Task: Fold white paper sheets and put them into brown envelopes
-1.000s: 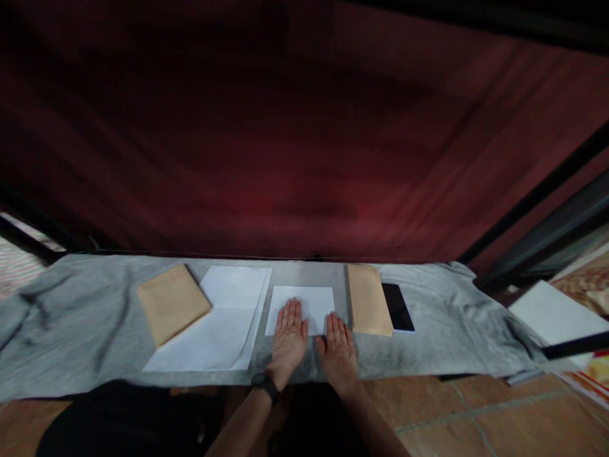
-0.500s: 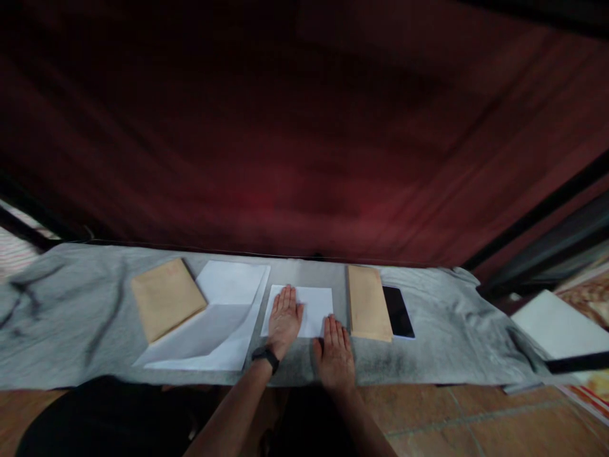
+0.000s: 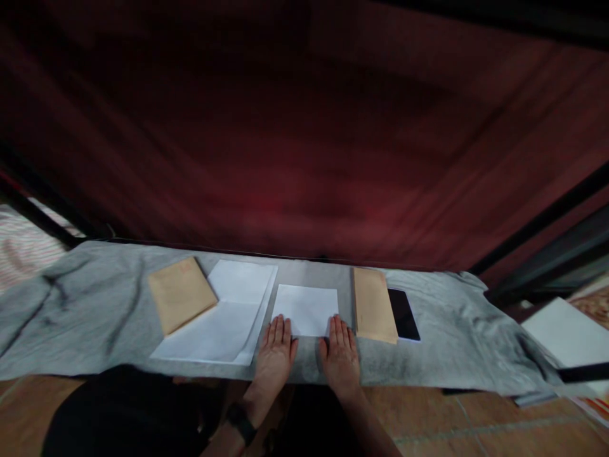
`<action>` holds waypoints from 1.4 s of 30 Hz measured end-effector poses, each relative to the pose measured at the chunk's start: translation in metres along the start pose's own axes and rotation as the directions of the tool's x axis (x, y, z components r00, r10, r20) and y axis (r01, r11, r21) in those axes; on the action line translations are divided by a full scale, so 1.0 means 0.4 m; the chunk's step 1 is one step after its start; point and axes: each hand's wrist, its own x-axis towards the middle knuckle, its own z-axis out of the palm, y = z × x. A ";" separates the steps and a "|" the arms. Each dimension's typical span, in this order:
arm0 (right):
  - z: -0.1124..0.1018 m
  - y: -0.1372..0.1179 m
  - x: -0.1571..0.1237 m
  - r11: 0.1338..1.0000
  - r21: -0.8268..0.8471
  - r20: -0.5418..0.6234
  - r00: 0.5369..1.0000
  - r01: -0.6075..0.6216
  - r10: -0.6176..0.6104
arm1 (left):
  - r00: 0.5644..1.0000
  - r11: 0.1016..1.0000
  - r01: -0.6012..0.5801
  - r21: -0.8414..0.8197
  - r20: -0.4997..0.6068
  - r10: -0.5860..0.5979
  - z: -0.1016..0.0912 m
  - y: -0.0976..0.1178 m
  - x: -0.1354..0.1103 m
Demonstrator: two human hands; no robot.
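A folded white sheet of paper [image 3: 307, 308] lies flat on the grey cloth in front of me. My left hand [image 3: 276, 349] rests palm down with its fingers stretched out, their tips on the paper's near left corner. At the near right corner, my right hand [image 3: 340, 355] also lies flat, fingertips touching the paper's edge. Neither hand grips anything. To the left lie larger white sheets [image 3: 233, 324] with a crease across them. A brown envelope [image 3: 183, 295] partly covers their left side.
On the right, a stack of brown envelopes [image 3: 374, 308] partly overlaps a dark phone or tablet [image 3: 404, 317]. The grey cloth [image 3: 451, 330] covers the long narrow surface. A dark red hanging fabric [image 3: 304, 158] rises behind it. A white panel [image 3: 566, 330] stands at far right.
My left hand has slid from the middle of the folded paper back to its near left corner. The right hand stays by the near right corner. The raised larger sheet has settled flatter.
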 end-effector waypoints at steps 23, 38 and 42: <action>-0.063 0.046 0.052 0.870 0.492 -0.085 0.996 0.020 0.024 | 0.957 0.943 -0.280 -0.178 -0.133 0.259 -0.279 -0.060 0.102; -0.217 -0.004 0.109 -0.018 0.891 0.425 0.821 -0.453 0.381 | 0.930 -0.035 0.330 -0.943 0.332 -0.162 -0.298 -0.125 0.138; -0.244 0.013 0.103 -0.094 0.861 0.503 0.808 -0.500 0.305 | 0.964 0.177 0.255 -0.951 0.236 -0.120 -0.319 -0.165 0.156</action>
